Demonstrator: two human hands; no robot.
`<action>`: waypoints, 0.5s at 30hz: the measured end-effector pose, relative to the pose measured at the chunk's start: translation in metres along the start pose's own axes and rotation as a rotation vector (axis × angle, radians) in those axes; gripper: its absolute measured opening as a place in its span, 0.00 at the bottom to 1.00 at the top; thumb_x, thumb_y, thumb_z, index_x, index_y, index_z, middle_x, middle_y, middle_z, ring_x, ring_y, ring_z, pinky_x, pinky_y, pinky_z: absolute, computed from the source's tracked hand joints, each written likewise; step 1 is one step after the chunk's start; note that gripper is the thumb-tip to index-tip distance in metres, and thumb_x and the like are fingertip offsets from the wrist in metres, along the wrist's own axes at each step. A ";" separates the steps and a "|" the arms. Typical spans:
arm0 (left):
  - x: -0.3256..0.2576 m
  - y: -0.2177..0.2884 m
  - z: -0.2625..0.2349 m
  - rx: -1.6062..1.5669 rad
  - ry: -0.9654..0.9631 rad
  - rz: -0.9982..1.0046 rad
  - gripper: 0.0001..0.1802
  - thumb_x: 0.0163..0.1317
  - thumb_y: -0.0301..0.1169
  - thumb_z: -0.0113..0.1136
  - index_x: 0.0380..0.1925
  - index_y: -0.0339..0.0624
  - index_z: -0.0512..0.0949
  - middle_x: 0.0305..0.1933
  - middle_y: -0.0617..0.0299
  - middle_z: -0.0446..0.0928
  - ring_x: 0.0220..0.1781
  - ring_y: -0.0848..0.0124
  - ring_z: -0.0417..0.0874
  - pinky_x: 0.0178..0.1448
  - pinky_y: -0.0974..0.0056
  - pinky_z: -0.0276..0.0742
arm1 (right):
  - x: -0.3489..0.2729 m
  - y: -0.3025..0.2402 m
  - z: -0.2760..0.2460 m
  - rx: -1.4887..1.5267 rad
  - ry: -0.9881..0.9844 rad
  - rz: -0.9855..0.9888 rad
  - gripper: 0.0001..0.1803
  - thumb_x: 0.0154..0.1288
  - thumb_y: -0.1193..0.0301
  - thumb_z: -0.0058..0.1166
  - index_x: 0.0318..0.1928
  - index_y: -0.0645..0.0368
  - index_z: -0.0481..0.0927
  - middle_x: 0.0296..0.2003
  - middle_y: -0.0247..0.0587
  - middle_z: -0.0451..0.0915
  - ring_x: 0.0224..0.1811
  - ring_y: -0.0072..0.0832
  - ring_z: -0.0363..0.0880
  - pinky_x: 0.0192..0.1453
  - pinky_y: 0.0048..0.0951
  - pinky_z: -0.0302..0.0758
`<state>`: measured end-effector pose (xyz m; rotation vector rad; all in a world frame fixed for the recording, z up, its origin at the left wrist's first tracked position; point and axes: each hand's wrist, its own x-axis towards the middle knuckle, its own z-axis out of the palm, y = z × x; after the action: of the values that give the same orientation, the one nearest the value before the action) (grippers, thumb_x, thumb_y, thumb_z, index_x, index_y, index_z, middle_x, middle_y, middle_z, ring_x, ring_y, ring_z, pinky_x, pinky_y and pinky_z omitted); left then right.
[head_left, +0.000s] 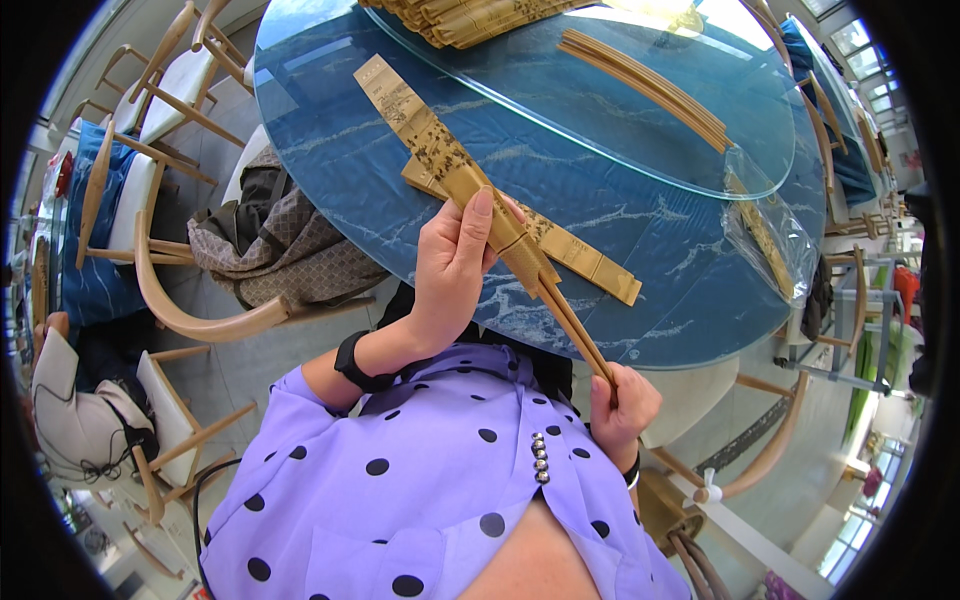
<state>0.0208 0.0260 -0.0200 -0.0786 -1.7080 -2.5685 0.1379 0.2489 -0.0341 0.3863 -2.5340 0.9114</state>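
My left hand (455,265) is closed round a long gold paper chopstick sleeve (405,112) with a dark printed pattern, thumb on top. From the sleeve's near end stick out slim brown chopsticks (574,330); their other part is hidden inside it. My right hand (624,405) grips the chopsticks' near ends, close to my body. Below the held sleeve, another gold sleeve (585,262) lies slantwise on the blue round table (330,130), partly covered by my left hand and the held sleeve.
A glass turntable (560,125) bears a pile of gold sleeves (470,22) and several loose chopsticks (650,85). A clear plastic bag (770,235) hangs over the table's right edge. Wooden chairs (215,325) stand round about; a patterned bag (285,235) rests on one at the left.
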 end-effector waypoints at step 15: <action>0.009 0.005 -0.004 -0.018 0.123 0.079 0.18 0.81 0.43 0.45 0.39 0.43 0.78 0.26 0.75 0.69 0.20 0.88 0.54 0.23 0.76 0.47 | 0.002 0.000 0.000 0.029 -0.010 0.005 0.07 0.67 0.70 0.63 0.36 0.61 0.80 0.20 0.40 0.75 0.18 0.37 0.72 0.23 0.35 0.67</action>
<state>0.0117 0.0198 -0.0161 0.0105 -1.6060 -2.4777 0.1366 0.2486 -0.0333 0.3940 -2.5345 0.9519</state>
